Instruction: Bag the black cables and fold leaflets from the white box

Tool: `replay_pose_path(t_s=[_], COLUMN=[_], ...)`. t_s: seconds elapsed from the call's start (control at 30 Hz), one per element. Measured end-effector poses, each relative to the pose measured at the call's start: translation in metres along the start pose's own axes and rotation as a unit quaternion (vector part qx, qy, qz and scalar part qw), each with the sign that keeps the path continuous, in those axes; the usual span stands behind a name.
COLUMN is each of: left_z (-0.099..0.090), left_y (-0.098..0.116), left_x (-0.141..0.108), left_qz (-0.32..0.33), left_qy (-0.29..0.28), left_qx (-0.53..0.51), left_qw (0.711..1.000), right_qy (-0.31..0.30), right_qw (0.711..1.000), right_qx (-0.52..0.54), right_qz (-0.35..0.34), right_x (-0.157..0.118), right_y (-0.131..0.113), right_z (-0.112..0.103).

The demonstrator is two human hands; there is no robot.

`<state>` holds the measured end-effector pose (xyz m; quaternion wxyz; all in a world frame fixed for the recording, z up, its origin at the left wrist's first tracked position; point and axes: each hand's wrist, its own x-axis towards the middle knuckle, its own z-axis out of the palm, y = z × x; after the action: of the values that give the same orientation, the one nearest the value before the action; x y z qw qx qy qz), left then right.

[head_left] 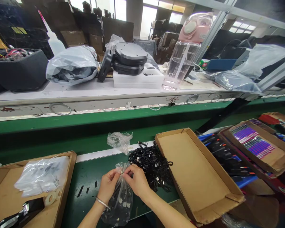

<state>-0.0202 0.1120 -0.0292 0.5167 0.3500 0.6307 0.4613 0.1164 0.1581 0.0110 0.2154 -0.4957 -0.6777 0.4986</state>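
Observation:
A clear plastic bag (120, 202) with dark cables and pale connectors inside hangs over the front edge of the green work surface. Its neck is gathered, and the crumpled top sticks up between my hands. My left hand (108, 186) pinches the left side of that neck, thumb against fingers. On the other side my right hand (138, 181) is closed on the neck too, fingers bent. Something thin seems to lie at the pinch, too small to make out. Just beyond my right hand is a heap of black cables (154, 164). Behind the bag lies a crumpled clear plastic bag (120, 141).
At left, a cardboard tray (72, 161) holds flat plastic bags (44, 172), tape rolls (51, 198) and a black tool. A shallow cardboard tray (194, 171) lies right of the cables. Above runs a white shelf (85, 91) with a water bottle (180, 60).

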Motion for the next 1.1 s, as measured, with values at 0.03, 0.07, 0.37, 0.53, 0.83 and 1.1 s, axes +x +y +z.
replay_pose_path(t_s=[0.03, 0.07, 0.37, 0.53, 0.83, 1.1], left_z=[0.0, 0.001, -0.006, -0.01, 0.0, 0.003], left_y=[-0.001, -0.003, -0.001, 0.01, 0.015, 0.022], left_x=[0.0, -0.001, -0.007, -0.006, -0.004, -0.011], left_qz=[-0.002, -0.004, 0.031, 0.045, 0.042, 0.019], left_qy=[0.006, 0.011, -0.026, -0.07, -0.043, 0.002], left_qx=[-0.002, -0.002, 0.03, 0.046, 0.009, -0.068], left_qw=[1.0, 1.0, 0.999, 0.995, 0.998, 0.997], right_qy=[0.003, -0.002, -0.063, -0.091, -0.052, -0.088], right_qw=[1.0, 1.0, 0.994, 0.968, 0.94, 0.927], right_qx=[0.004, 0.008, -0.083, -0.191, -0.293, -0.281], right_qz=[0.016, 0.03, -0.028, -0.134, -0.166, -0.231], right_x=[0.0, 0.001, 0.018, 0.015, -0.006, -0.001], right_y=[0.003, 0.007, 0.003, -0.022, -0.014, -0.028], right_z=[0.004, 0.007, -0.009, -0.021, -0.025, -0.028])
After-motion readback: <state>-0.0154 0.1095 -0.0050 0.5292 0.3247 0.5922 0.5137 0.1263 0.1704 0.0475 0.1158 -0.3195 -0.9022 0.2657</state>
